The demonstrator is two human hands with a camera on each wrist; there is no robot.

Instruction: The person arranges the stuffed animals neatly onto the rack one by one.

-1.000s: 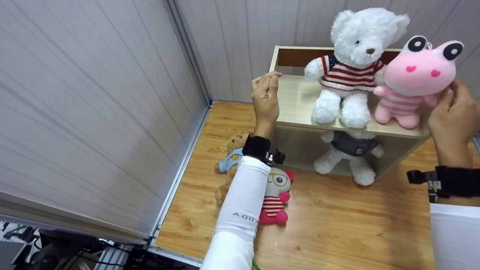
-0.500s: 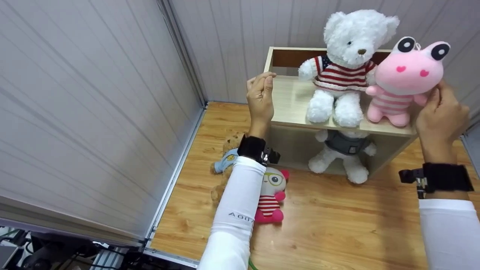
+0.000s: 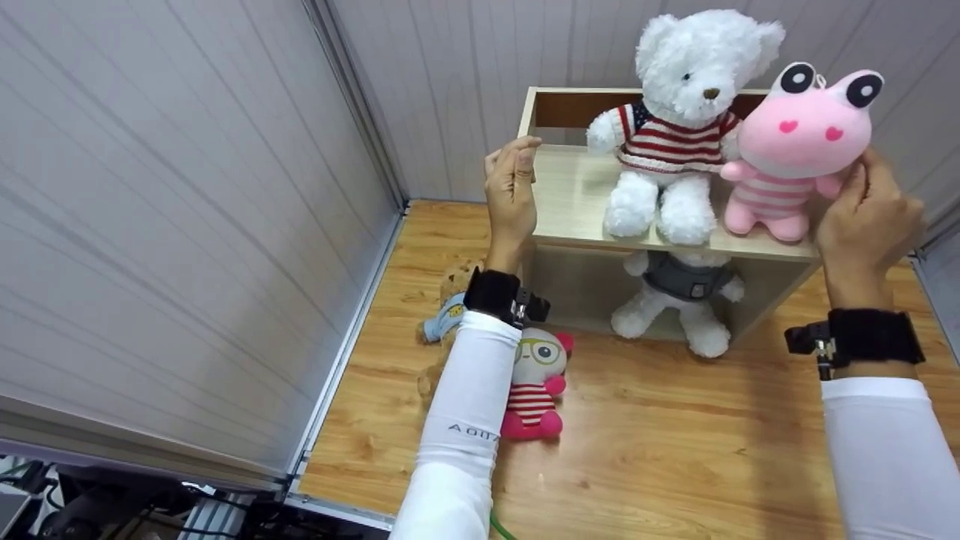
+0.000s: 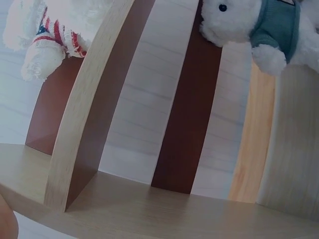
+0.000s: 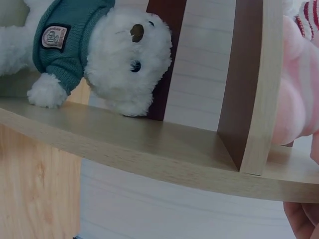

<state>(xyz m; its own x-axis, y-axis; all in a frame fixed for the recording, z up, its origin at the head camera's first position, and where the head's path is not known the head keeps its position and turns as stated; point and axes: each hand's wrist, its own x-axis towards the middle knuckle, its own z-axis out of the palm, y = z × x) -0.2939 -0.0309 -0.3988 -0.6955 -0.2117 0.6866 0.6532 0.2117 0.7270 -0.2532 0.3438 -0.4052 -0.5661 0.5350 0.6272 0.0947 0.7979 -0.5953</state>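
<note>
Head view: right hand (image 3: 866, 217) holds pink plush (image 3: 795, 142) on shelf (image 3: 570, 195)

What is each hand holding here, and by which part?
Right hand pinches the pink frog plush at its side, by the arm. Left hand holds nothing.

Head cam sits high, looks fwd and down over both forearms at a wooden shelf unit (image 3: 577, 202) in a floor corner, mid-range, whole unit in frame. Left wrist cam is v. close to the unit's left side, tilted, looking along the boards (image 4: 89, 99) toward the back panel. Right wrist cam is equally close at the unit's right side, also tilted. Shared: the white bear in the teal sweater (image 3: 682, 289) (image 4: 259, 30) (image 5: 99, 50) shows in all three; the striped-sweater bear (image 3: 671, 127) (image 4: 45, 40) in head and left wrist views.
</note>
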